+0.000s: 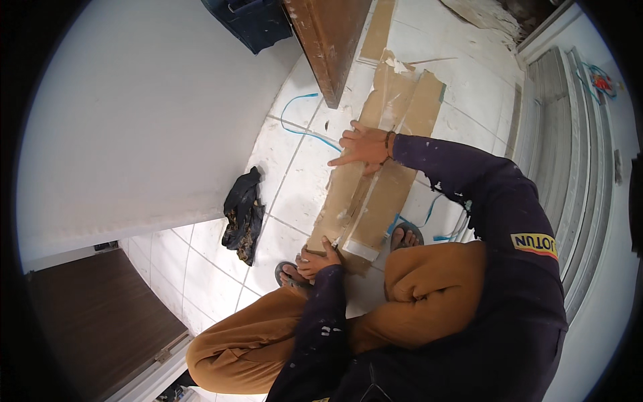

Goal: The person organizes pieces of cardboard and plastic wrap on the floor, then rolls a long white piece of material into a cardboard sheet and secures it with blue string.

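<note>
A long piece of brown cardboard (392, 184) lies on the tiled floor between my feet. Its edges are torn, a lengthwise fold runs down it, and a whitish strip of tape crosses its near end. My right hand (362, 147) presses on the middle of it with the fingers spread. At the near left corner, my left hand (317, 261) grips the cardboard's edge, thumb on top; some of its fingers are hidden.
A crumpled black plastic bag (242, 218) and a blue strap (288, 120) lie left of the cardboard. A brown wooden panel (328, 53) juts in at the top beside a white wall (134, 120). Metal-framed tracks (569, 161) stand at the right.
</note>
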`<control>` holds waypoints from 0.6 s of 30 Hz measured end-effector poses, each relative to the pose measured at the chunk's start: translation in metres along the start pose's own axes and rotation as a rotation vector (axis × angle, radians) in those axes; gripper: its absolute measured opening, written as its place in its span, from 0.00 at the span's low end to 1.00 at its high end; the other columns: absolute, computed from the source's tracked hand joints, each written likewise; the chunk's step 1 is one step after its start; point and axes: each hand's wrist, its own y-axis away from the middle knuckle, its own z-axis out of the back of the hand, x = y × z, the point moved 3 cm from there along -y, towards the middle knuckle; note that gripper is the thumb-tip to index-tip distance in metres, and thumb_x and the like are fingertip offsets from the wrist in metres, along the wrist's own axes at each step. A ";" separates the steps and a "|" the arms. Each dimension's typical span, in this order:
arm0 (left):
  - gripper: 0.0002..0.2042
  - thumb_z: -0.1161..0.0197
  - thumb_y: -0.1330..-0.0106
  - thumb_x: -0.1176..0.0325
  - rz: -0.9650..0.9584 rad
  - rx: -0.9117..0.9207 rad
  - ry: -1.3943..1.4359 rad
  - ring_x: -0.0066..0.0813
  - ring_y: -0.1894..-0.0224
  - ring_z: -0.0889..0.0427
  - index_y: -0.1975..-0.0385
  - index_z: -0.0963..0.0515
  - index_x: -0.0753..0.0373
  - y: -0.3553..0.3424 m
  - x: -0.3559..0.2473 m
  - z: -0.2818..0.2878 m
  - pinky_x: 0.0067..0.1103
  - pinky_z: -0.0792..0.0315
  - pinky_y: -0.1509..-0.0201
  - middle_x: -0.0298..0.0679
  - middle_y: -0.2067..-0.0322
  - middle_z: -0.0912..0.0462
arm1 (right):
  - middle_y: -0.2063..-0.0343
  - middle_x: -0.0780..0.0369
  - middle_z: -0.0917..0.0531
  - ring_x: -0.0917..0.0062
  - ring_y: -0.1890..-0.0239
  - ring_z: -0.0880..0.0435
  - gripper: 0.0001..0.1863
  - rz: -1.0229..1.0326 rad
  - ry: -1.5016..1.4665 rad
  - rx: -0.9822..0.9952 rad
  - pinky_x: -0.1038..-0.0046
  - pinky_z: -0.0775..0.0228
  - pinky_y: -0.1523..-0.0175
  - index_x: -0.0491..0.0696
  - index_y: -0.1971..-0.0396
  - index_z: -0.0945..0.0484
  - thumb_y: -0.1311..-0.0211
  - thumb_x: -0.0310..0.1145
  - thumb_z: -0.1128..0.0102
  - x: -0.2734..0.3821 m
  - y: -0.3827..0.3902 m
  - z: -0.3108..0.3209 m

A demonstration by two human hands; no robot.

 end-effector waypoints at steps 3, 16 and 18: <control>0.40 0.34 0.41 0.30 -0.013 -0.025 0.021 0.57 0.35 0.41 0.39 0.29 0.57 -0.006 0.003 0.000 0.50 0.47 0.30 0.53 0.38 0.36 | 0.57 0.59 0.24 0.65 0.49 0.27 0.51 0.055 -0.007 -0.086 0.56 0.41 0.44 0.73 0.26 0.36 0.54 0.62 0.25 -0.005 -0.008 0.016; 0.39 0.29 0.45 0.32 -0.022 -0.063 0.019 0.55 0.39 0.35 0.42 0.26 0.56 -0.006 -0.002 0.004 0.48 0.42 0.33 0.49 0.42 0.30 | 0.57 0.59 0.24 0.65 0.47 0.26 0.48 0.060 -0.074 -0.079 0.59 0.39 0.44 0.66 0.29 0.31 0.52 0.62 0.26 -0.007 -0.025 -0.014; 0.40 0.29 0.45 0.31 -0.026 -0.033 0.041 0.54 0.38 0.36 0.42 0.26 0.56 -0.003 -0.005 0.008 0.48 0.42 0.32 0.49 0.42 0.30 | 0.56 0.59 0.24 0.65 0.47 0.27 0.48 0.070 -0.073 0.033 0.60 0.39 0.44 0.68 0.29 0.31 0.54 0.62 0.25 -0.005 -0.018 -0.032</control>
